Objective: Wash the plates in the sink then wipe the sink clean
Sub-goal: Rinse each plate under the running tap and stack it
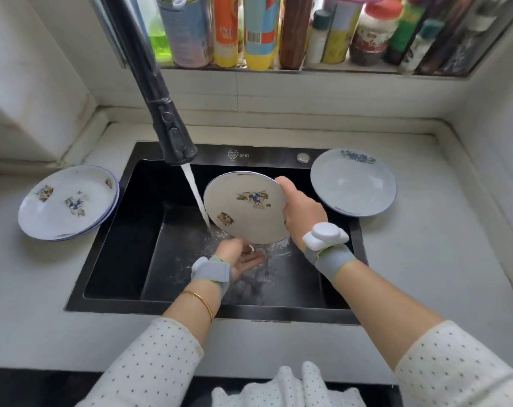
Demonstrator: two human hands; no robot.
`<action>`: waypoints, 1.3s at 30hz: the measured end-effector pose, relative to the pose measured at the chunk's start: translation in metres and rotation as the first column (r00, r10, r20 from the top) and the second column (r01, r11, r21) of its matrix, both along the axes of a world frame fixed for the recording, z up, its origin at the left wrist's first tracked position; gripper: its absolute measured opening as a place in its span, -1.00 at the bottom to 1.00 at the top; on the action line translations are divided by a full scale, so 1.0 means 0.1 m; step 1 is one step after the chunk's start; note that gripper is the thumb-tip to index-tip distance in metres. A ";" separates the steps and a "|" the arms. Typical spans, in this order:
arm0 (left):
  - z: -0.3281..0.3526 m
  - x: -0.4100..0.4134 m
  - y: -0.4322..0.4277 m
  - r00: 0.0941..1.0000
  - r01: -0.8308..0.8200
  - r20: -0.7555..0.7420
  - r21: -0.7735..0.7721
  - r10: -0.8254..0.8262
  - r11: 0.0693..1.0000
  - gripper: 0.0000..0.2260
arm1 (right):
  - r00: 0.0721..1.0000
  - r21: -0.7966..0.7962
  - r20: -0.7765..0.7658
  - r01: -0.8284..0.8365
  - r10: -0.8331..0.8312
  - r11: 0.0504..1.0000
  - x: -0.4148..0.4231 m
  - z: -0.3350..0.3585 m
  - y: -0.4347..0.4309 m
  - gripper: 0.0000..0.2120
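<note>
Gripping tilted round white floral plate (245,207) by rim with right hand (301,211), fingers clamped. Holding left hand (243,257) palm-up underneath, fingers relaxed apart.

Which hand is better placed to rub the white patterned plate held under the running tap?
Likely left: the left hand lies open and free just below the white patterned plate; the right hand grips its rim.

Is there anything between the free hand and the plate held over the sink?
Nothing solid shows. The left hand lies palm up just under the lower rim of the plate, which the right hand holds; only splashing tap water lies between.
</note>
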State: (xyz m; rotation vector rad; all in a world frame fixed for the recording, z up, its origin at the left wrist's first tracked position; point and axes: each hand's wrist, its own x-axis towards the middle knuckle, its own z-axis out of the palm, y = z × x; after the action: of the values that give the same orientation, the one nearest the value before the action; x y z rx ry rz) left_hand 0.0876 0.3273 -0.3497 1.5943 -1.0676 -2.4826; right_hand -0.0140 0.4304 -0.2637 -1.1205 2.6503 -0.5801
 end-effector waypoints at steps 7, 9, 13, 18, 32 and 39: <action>0.08 -0.43 0.24 0.996 -0.081 -0.028 -0.096 0.079 0.992 -0.89 | 0.996 -0.140 -0.049 0.070 -0.077 0.988 -0.34 0.03 0.28 -0.60; 0.11 -0.55 0.27 1.000 -0.029 0.000 -0.197 0.030 0.980 -0.97 | 0.991 -0.230 0.011 0.134 -0.135 0.964 -0.49 0.05 0.40 -0.58; 0.20 -0.82 0.27 0.993 0.115 0.070 -0.444 -0.094 0.888 -0.88 | 0.926 -0.272 0.226 0.357 -0.301 0.894 -0.84 0.05 0.57 -0.59; 0.35 -1.24 0.33 0.962 0.272 0.159 -0.569 -0.220 0.776 -0.88 | 0.773 -0.190 0.415 0.589 -0.479 0.786 -1.31 -0.12 0.76 -0.60; 0.26 -1.77 0.61 0.887 0.462 0.320 -0.592 -0.334 0.660 -0.84 | 0.685 0.176 0.262 0.658 -0.680 0.732 -1.83 -0.42 1.03 -0.67; 0.23 -1.79 0.61 0.852 0.524 0.389 -0.627 -0.351 0.577 -0.87 | 0.714 0.187 0.205 0.643 -0.669 0.743 -1.84 -0.45 1.06 -0.68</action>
State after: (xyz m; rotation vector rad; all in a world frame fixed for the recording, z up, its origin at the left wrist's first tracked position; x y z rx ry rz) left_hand -0.0916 0.3887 -0.3270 1.4496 -2.3547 -1.6369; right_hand -0.1980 0.5365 -0.3092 -0.0042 2.7443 -0.6330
